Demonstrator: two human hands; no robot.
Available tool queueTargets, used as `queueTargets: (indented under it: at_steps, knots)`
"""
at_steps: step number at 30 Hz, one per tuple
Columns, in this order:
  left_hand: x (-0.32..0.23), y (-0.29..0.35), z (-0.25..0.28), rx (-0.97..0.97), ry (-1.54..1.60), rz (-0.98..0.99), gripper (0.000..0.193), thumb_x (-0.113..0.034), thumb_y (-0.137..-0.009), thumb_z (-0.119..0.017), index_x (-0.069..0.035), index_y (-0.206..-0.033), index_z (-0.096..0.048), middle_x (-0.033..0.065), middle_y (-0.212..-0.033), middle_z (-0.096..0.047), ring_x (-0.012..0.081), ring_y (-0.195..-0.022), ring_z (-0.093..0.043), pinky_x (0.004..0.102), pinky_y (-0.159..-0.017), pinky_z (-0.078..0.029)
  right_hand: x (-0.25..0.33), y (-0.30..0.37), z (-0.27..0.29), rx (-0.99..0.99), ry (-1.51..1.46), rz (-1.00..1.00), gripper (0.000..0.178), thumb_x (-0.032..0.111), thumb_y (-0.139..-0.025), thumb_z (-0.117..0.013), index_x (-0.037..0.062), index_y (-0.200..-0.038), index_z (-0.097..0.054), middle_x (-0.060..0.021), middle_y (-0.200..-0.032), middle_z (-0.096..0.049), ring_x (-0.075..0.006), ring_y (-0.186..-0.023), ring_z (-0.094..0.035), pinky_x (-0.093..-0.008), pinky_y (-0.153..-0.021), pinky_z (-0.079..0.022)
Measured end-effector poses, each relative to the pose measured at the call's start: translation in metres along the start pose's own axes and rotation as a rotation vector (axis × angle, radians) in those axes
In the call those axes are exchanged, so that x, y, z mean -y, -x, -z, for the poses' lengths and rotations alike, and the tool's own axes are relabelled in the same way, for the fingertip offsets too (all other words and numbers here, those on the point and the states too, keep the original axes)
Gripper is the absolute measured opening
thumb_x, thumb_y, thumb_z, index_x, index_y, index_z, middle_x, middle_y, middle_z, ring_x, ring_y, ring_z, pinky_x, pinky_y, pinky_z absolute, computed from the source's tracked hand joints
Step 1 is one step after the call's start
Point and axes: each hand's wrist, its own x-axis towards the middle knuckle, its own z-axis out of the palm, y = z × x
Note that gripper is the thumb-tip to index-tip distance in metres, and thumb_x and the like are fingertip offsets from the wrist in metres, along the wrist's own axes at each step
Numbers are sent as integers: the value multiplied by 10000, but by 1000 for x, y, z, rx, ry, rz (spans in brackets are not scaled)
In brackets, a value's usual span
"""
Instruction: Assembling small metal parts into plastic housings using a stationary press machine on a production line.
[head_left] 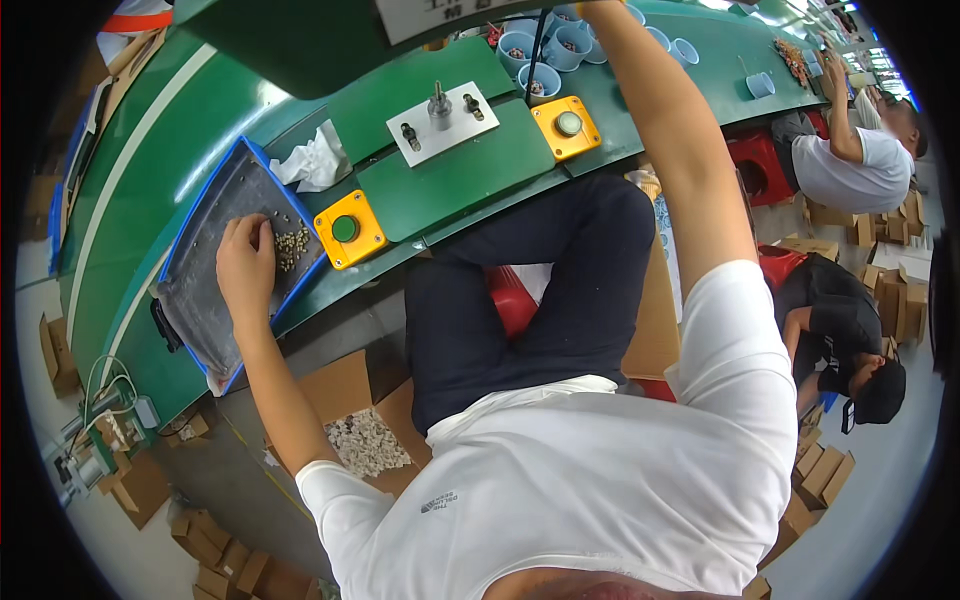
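My left hand [246, 262] is over the grey-lined tray with a blue rim [190, 325]. Its fingers are curled and drawn together, and whatever they may hold is too small to make out. Beside its fingertips lies a loose pile of small brass-coloured metal pieces [292, 247]. My right arm reaches up past the right side of the green machine; its hand lies beyond the top edge of the picture. Between my arms, a metal fixture with an upright pin [439, 108] is bolted on a pale plate [468, 122].
Yellow boxes with round buttons, one left [364, 247] and one right [588, 145], flank the fixture. Crumpled white paper [314, 160] lies by the tray. Light-blue cups [568, 50] stand behind. The green machine head [290, 40] overhangs. A carton of pale pieces [368, 445] sits below. Co-workers sit right.
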Motion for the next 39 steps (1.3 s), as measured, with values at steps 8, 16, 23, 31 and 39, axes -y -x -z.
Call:
queueTargets:
  at_steps: [8,16,23,31,39]
  knots:
    - [6,20,7,-36,316,45,160,-62,-1038,-510,25,-1033,-645,186,-940,-654,311,-855,-669,395,-826,-529,-102,168,108,-378,507,243,291,382,-803,-912,167,-985,-837,-131,-1335,-739,-392,-1226,-683,-516,-1064,-547]
    - [-24,35,-7,-98,424,4,186,-67,-1048,-503,30,-1019,-658,209,-924,-662,335,-859,-673,409,-832,-532,-24,209,83,-441,-467,19,496,148,-848,-897,52,-1277,-667,-245,-1423,-652,-384,-1217,-684,-456,-1017,-589]
    - [-31,37,-11,-148,289,-11,254,-162,-1142,-520,14,-994,-628,228,-900,-660,427,-834,-660,481,-770,-519,156,158,50,-410,-571,105,609,236,-826,-906,0,-1345,-692,-181,-1199,-766,-390,-1090,-751,-469,-959,-597]
    - [-35,38,-12,-161,229,-24,312,-241,-1168,-526,6,-993,-600,239,-895,-647,472,-840,-643,508,-753,-507,147,142,11,-507,-329,343,653,317,-715,-1020,35,-1236,-747,-126,-1177,-784,-349,-1000,-769,-412,-868,-610]
    - [-38,38,-10,-144,205,-5,300,-236,-1167,-530,3,-998,-598,243,-918,-653,474,-870,-653,510,-760,-514,155,137,27,-504,-240,320,656,300,-748,-967,8,-1268,-692,-179,-1112,-750,-389,-1015,-750,-448,-869,-611]
